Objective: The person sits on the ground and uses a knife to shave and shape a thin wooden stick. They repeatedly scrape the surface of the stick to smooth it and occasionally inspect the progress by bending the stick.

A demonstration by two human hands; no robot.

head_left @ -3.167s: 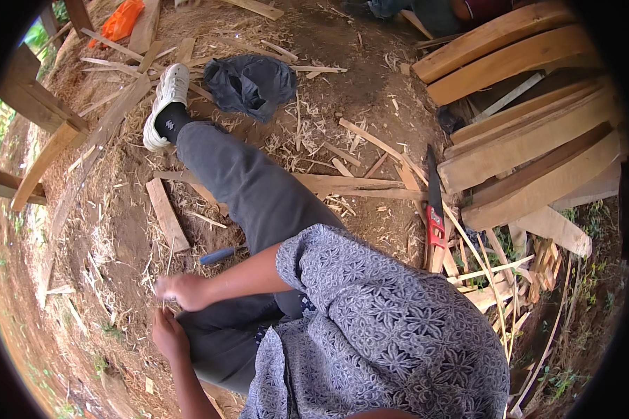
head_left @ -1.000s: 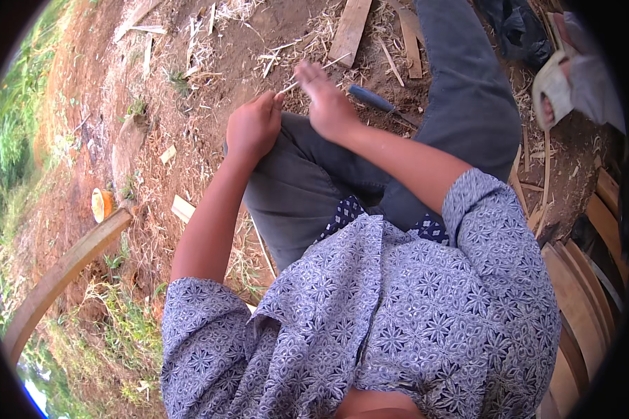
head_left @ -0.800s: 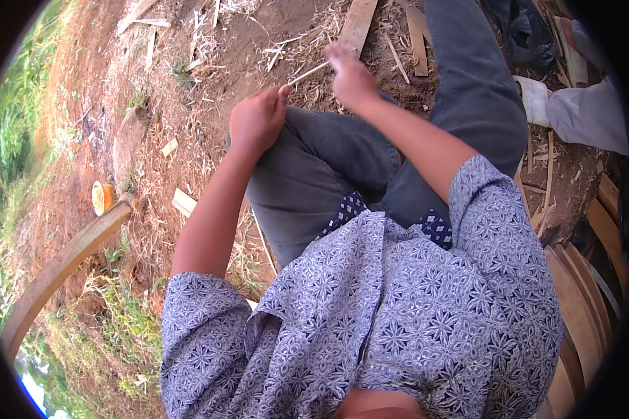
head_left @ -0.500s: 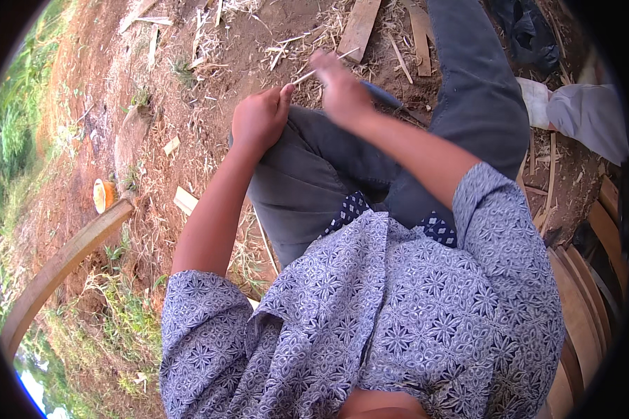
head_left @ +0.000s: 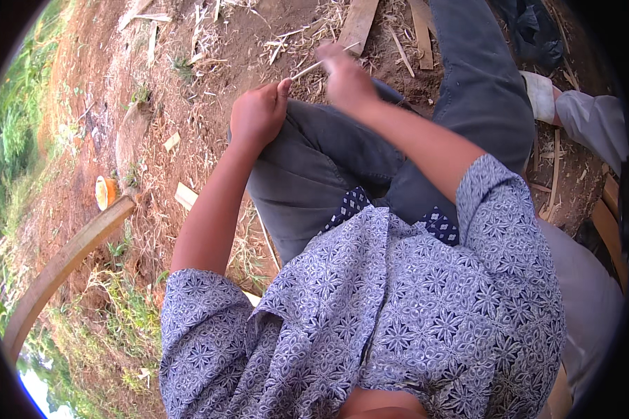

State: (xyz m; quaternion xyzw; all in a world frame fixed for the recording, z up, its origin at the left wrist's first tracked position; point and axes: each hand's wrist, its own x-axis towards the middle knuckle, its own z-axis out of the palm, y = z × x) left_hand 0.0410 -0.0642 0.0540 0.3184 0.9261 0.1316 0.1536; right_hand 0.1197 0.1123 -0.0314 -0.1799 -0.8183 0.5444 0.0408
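Observation:
My left hand (head_left: 257, 115) rests on my left knee, closed round the lower end of a thin pale stick (head_left: 306, 71). From there the stick slants up to the right, over the littered ground. My right hand (head_left: 348, 82) is curled at the stick's upper part, whose tip shows beyond the fingers. Those fingers are blurred, so I cannot tell if anything else is in them. Partly hidden behind my right wrist is a dark blue object (head_left: 388, 91) whose kind I cannot make out.
Wooden boards (head_left: 360, 26) and shavings lie on the dirt ahead. A black plastic bag (head_left: 534, 35) is at the far right. Another person's pale-clothed leg (head_left: 588, 122) is close on my right. At left stand a curved-looking wooden beam (head_left: 70, 262) and an orange container (head_left: 105, 192).
My right hand has shifted slightly right and up along the stick, baring more of it between the hands. At right, the other person's pale clothing has come closer, covering stacked boards.

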